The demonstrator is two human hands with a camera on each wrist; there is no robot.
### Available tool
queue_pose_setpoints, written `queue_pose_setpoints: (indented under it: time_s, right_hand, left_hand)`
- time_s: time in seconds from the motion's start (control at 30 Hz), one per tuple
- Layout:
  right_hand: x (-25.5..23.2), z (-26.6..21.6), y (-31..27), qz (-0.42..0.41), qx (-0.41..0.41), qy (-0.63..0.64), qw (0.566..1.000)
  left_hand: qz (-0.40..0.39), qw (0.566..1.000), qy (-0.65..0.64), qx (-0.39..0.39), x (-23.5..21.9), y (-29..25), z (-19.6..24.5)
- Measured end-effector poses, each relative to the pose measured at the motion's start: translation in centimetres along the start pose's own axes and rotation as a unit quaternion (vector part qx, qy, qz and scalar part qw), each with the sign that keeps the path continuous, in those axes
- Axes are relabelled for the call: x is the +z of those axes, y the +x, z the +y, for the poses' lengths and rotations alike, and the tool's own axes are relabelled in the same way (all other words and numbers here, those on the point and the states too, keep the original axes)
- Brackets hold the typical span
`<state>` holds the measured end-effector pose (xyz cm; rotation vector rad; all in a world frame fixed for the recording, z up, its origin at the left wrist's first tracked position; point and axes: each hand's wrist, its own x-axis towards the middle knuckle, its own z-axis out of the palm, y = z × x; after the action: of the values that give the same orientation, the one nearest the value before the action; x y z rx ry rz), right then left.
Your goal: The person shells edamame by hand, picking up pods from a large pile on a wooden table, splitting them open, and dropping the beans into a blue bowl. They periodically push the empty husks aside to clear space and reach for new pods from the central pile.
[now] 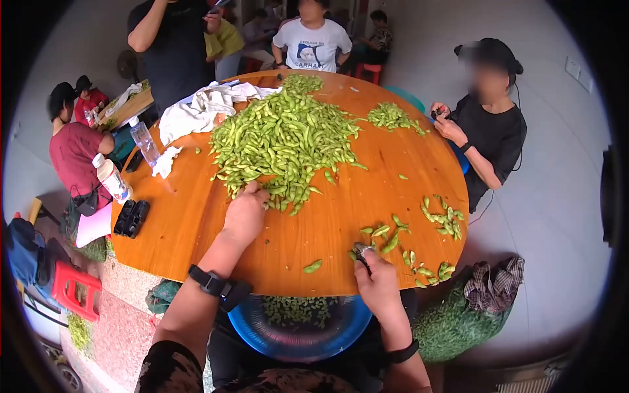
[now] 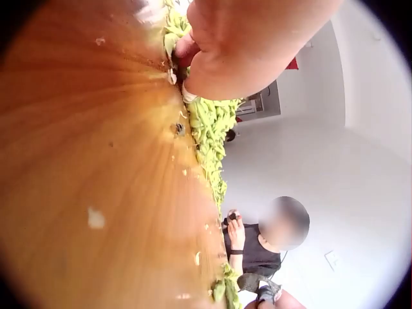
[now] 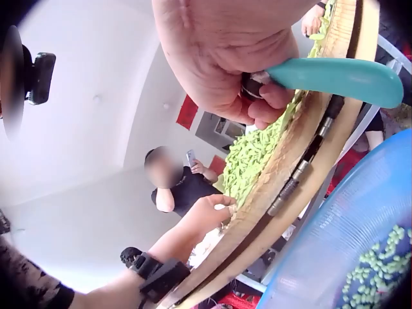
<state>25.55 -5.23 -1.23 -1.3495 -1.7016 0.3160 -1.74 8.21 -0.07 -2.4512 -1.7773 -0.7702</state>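
Note:
A large heap of green bean pods (image 1: 282, 134) covers the middle of the round wooden table (image 1: 196, 242). At its near edge my left hand (image 1: 244, 215) reaches in with bent fingers among the pods; the pods hide the fingertips, so I cannot tell whether they pinch one. My right hand (image 1: 381, 285) is at the table's near right edge, its fingers curled round a tool with a teal handle (image 3: 341, 80). The tool's working end is mostly hidden. Beside that hand lie several loose pods (image 1: 393, 239), and a single pod (image 1: 312, 266) lies to its left.
Below the table edge stands a blue basin (image 1: 239, 321) holding shelled beans (image 1: 298, 309). Bottles (image 1: 113, 178), a black tray (image 1: 131, 218) and white cloth (image 1: 190, 118) lie at left. A person (image 1: 491, 124) works at right. A full net sack (image 1: 458, 327) stands on the floor.

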Motion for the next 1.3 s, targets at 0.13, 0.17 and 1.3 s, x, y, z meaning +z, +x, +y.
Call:
queue_pose_setpoints:
  time_s: [0.13, 0.17, 1.3]
  right_hand:
    - [0.7, -1.4, 0.0, -0.051, 0.037, 0.089, 0.994]
    - [0.9, -1.4, -0.1, -0.047, 0.041, 0.087, 0.994]
    - [3.3, -5.3, 0.1, -0.111, 0.358, 0.478, 0.795]
  left_hand:
    - [-0.001, 1.000, 0.001, -0.021, -1.1, -0.7, 1.4]
    - [-0.003, 1.000, -0.001, -0.017, -1.3, -1.3, 2.4]
    - [-0.084, 0.870, -0.481, -0.072, 0.5, -9.6, 9.2]
